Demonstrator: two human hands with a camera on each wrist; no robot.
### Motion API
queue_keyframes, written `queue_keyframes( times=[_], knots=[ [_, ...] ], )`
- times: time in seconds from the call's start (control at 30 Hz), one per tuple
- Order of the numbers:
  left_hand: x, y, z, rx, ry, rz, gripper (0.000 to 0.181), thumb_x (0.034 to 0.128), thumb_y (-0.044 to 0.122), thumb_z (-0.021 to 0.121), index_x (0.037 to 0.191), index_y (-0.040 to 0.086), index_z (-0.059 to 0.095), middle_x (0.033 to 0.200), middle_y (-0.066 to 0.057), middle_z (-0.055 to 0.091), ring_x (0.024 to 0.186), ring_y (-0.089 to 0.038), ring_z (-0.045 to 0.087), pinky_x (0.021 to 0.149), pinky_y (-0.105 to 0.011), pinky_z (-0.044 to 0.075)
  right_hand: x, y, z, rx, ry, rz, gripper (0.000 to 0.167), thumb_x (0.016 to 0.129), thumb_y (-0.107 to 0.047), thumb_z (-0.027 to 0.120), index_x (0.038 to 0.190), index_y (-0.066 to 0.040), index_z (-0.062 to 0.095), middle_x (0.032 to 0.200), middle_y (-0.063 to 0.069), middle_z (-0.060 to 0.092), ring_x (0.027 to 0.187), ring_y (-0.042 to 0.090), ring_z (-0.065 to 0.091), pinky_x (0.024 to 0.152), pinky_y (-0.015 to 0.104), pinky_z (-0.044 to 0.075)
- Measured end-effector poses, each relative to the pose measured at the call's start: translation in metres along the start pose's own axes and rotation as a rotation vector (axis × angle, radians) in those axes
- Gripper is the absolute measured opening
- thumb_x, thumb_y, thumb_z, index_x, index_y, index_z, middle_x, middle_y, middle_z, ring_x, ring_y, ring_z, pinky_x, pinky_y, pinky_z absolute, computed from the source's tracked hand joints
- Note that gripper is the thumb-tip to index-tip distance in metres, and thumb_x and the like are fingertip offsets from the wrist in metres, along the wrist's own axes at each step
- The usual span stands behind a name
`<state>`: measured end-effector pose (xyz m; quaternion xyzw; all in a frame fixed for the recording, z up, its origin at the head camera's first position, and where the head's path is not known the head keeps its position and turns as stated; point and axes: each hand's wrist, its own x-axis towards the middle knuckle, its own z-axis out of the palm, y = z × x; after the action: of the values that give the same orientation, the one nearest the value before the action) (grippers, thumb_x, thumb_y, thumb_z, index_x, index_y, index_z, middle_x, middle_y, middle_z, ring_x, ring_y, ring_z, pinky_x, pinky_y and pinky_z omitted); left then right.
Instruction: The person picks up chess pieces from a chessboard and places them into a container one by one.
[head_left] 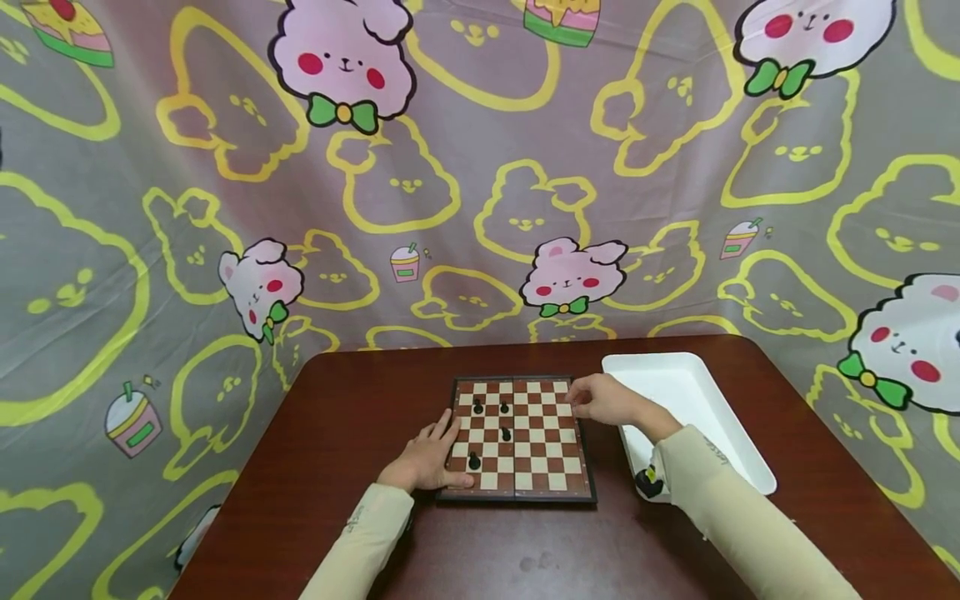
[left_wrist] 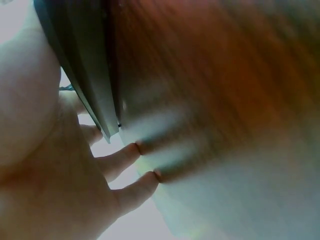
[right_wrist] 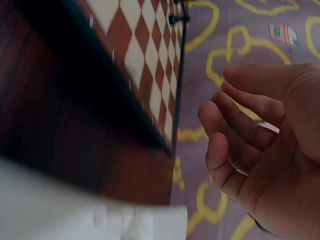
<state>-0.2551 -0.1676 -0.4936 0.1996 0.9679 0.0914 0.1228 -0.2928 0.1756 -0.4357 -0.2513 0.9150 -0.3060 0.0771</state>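
A chessboard (head_left: 532, 433) with brown and cream squares lies on the table, several black pieces (head_left: 475, 461) standing on its left half. My left hand (head_left: 429, 458) rests at the board's left edge, thumb over the near corner; in the left wrist view its fingertips (left_wrist: 156, 176) touch the table beside the dark board edge (left_wrist: 85, 60). Over the board's far right edge is my right hand (head_left: 609, 400). Its fingers (right_wrist: 217, 150) are loosely bent with nothing between them in the right wrist view, to the side of the board (right_wrist: 145, 55).
A white tray (head_left: 720, 425) stands on the table (head_left: 337, 400) to the right of the board, partly under my right forearm. A patterned cloth (head_left: 450, 183) hangs behind and around the table. The tray's pale rim (right_wrist: 170, 220) shows low in the right wrist view.
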Motion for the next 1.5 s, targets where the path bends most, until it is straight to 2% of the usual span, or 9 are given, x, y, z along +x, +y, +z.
queue_keyframes(
  times=[0.2,0.53,0.7,0.87,1.07,1.27,1.5],
  knots=[
    [0.001,0.0,0.0,0.007,-0.002,-0.009,0.111,0.0718,0.069,0.064,0.153,0.011,0.016,0.157,-0.013,0.005,0.135,-0.04,0.027,0.098,-0.059,0.032,0.015,-0.021,0.027,-0.004,-0.046,-0.034,0.016,0.09,-0.01,0.064,0.104,-0.006,0.069,0.091,-0.003,0.064,0.081,0.013,0.058,0.068,0.033,0.048],
    [0.002,-0.002,0.001,-0.017,-0.018,-0.023,0.111,0.0708,0.07,0.063,0.153,0.012,0.016,0.158,-0.012,0.005,0.136,-0.04,0.024,0.099,-0.059,0.031,0.037,-0.042,0.065,0.027,-0.128,-0.041,0.022,0.09,-0.012,0.065,0.111,-0.007,0.066,0.087,-0.004,0.062,0.07,0.01,0.057,0.061,0.032,0.047],
    [0.002,-0.004,0.0,-0.025,-0.011,-0.021,0.112,0.0707,0.071,0.063,0.153,0.012,0.016,0.158,-0.012,0.005,0.136,-0.04,0.025,0.1,-0.058,0.03,0.042,-0.053,0.072,0.001,-0.119,-0.062,0.02,0.089,-0.012,0.065,0.108,-0.007,0.067,0.088,-0.001,0.063,0.075,0.012,0.059,0.065,0.033,0.048],
    [0.001,-0.004,0.0,-0.013,-0.008,-0.006,0.111,0.0724,0.07,0.062,0.153,0.012,0.014,0.158,-0.013,0.004,0.136,-0.041,0.024,0.1,-0.058,0.03,0.047,-0.057,0.079,-0.025,-0.112,-0.022,0.023,0.089,-0.016,0.067,0.111,-0.007,0.067,0.095,0.0,0.065,0.084,0.014,0.061,0.07,0.033,0.05],
    [0.001,-0.002,0.0,-0.007,-0.017,-0.003,0.111,0.0722,0.071,0.062,0.153,0.011,0.014,0.158,-0.013,0.004,0.136,-0.041,0.024,0.1,-0.057,0.03,0.049,-0.056,0.085,-0.062,-0.103,-0.005,0.023,0.088,-0.012,0.067,0.111,-0.008,0.069,0.092,0.0,0.066,0.078,0.011,0.06,0.068,0.032,0.05],
    [0.0,-0.001,-0.001,-0.017,-0.009,-0.001,0.11,0.0723,0.069,0.063,0.153,0.01,0.016,0.157,-0.014,0.005,0.135,-0.041,0.025,0.099,-0.058,0.031,0.048,-0.056,0.085,-0.077,-0.092,-0.035,0.015,0.088,-0.009,0.066,0.103,-0.01,0.07,0.087,-0.002,0.064,0.076,0.011,0.059,0.067,0.033,0.049],
    [-0.001,-0.002,-0.001,-0.013,-0.002,0.0,0.109,0.0727,0.069,0.063,0.153,0.01,0.017,0.157,-0.014,0.006,0.135,-0.042,0.026,0.099,-0.058,0.032,0.045,-0.047,0.081,-0.109,-0.085,-0.107,0.01,0.089,-0.008,0.065,0.096,-0.013,0.071,0.086,-0.006,0.063,0.077,0.01,0.058,0.067,0.031,0.048]
  ],
)
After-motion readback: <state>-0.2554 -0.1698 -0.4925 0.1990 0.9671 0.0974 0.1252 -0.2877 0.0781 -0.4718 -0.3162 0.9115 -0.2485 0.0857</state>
